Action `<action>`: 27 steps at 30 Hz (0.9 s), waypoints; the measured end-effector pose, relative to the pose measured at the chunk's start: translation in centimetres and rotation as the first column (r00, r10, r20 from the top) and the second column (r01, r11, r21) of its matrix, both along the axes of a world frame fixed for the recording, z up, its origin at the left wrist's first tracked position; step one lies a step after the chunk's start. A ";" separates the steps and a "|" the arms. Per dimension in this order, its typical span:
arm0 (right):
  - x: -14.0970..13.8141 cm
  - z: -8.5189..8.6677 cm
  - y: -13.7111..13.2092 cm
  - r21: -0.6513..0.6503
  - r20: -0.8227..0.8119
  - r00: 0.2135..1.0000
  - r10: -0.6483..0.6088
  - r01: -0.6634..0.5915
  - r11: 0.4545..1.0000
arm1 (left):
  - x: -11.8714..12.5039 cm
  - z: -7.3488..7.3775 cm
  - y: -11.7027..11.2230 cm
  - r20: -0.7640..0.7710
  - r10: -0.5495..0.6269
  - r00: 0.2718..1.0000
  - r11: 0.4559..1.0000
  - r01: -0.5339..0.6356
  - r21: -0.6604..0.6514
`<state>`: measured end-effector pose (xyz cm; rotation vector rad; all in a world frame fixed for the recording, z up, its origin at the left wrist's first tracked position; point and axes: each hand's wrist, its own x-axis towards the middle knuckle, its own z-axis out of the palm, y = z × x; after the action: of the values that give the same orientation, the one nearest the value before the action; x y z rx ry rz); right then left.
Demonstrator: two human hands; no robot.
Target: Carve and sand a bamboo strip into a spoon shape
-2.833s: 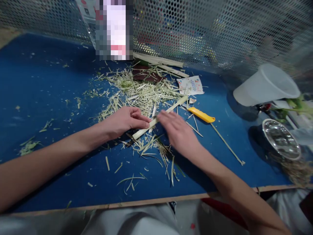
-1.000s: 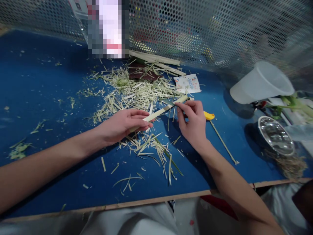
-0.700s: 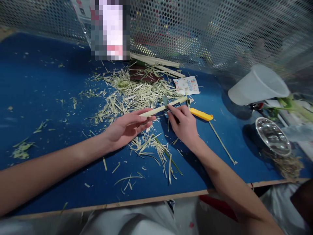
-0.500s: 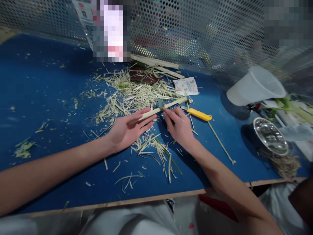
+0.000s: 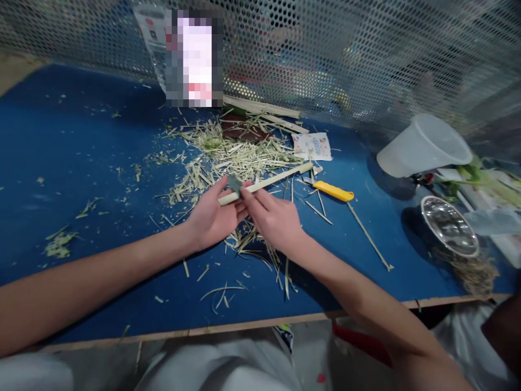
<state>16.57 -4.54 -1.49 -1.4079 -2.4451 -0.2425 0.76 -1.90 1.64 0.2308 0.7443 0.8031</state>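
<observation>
A slim, pale green stick (image 5: 280, 176), bamboo-like with a thicker joint at its far end, slants over the shavings. Its near end lies across my left hand (image 5: 214, 220), palm up, with the fingers curled beneath it and the thumb raised. My right hand (image 5: 279, 220) pinches a small dark grey piece that looks like sandpaper (image 5: 235, 184) against the stick, close to the left fingers. Part of the piece is hidden by the right fingertips. Just right of the stick's far end lies a yellow-handled craft knife (image 5: 334, 191).
Pale shavings (image 5: 240, 155) are heaped on the blue table (image 5: 101, 212) beyond my hands. Behind them are a printed paper packet (image 5: 312, 146) and a perforated metal screen (image 5: 325, 60). A tilted white cup (image 5: 419, 146) and a shiny metal bowl (image 5: 450, 225) stand at right.
My right hand has slid the dark grey piece down the stick toward my left hand. The left fingers, straighter before, are now more curled.
</observation>
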 end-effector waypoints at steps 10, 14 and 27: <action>-1.6 0.2 -0.6 0.116 -0.017 0.993 0.113 -0.111 0.987 | 0.5 0.4 0.2 0.017 -0.021 1.000 0.999 0.022 -0.043; -0.5 1.0 -0.2 0.233 -0.026 0.997 0.068 -0.060 0.971 | 1.0 0.9 0.3 0.038 -0.013 0.999 1.000 0.013 -0.004; -0.3 0.1 0.6 0.091 -0.076 0.995 0.062 -0.055 0.994 | 2.5 1.3 -0.3 -0.109 0.112 0.988 0.994 -0.111 0.019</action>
<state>16.26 -3.98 -1.39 -1.2817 -2.3777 -0.2738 3.29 -2.18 2.93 0.2486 0.8616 0.9069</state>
